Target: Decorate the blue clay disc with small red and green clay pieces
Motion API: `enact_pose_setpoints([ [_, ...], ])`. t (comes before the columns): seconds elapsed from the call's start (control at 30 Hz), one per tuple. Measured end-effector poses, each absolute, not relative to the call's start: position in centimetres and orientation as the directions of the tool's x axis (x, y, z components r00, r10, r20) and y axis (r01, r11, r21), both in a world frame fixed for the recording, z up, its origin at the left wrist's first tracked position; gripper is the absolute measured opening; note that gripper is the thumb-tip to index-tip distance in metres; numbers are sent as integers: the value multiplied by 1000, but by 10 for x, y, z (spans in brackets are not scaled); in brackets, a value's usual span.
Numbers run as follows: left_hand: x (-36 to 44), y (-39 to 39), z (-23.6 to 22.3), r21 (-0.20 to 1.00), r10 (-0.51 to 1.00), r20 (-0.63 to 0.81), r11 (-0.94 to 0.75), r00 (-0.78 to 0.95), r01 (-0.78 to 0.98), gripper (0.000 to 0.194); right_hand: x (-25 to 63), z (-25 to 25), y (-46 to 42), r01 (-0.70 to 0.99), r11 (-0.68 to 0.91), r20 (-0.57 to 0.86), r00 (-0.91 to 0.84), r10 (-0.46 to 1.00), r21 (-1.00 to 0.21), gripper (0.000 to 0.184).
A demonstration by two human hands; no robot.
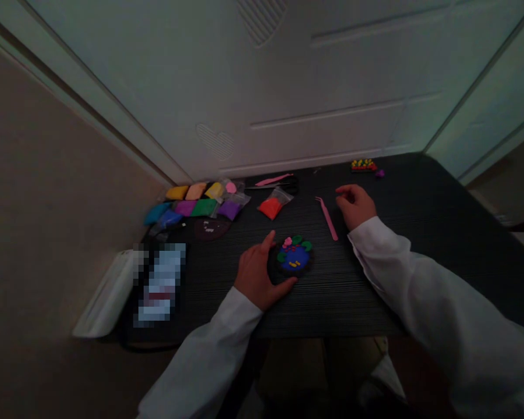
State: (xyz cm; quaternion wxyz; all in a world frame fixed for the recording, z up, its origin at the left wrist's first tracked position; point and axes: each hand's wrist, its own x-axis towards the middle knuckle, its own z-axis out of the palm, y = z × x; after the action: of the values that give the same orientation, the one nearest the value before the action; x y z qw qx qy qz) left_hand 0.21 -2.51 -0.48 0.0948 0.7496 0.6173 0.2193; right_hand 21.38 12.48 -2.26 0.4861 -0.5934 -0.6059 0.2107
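A small round clay pond model (294,258) lies on the black table, with a blue middle, green leaf shapes, a pink flower and yellow bits. My left hand (258,270) curves around its left side, thumb at the front edge and index finger at the back. To the right, my right hand (357,206) hovers with loosely curled fingers; the thumb and index tips look slightly apart, and nothing shows between them. Pink bent-tip tweezers (328,219) lie on the table between the hands, closer to the right one.
Bags of coloured clay (204,207) cluster at the back left, with a red clay bag (271,207) nearer the middle. Behind it lie scissors (273,184) and a pink tool (274,179). A flowered clay piece (363,167) and purple lump (379,173) sit back right. A phone (161,285) stands left.
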Motion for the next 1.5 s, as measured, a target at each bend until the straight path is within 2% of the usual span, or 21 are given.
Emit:
enact_pose_setpoints([
  [0.6, 0, -26, -5, 480, 968, 223, -212, 115, 852, 93, 213, -22, 124, 477, 224, 337, 164, 927, -850, 19],
  [1.5, 0, -27, -5, 436, 967, 218, -214, 129, 874, 92, 213, -22, 125, 461, 243, 348, 157, 924, -853, 19],
])
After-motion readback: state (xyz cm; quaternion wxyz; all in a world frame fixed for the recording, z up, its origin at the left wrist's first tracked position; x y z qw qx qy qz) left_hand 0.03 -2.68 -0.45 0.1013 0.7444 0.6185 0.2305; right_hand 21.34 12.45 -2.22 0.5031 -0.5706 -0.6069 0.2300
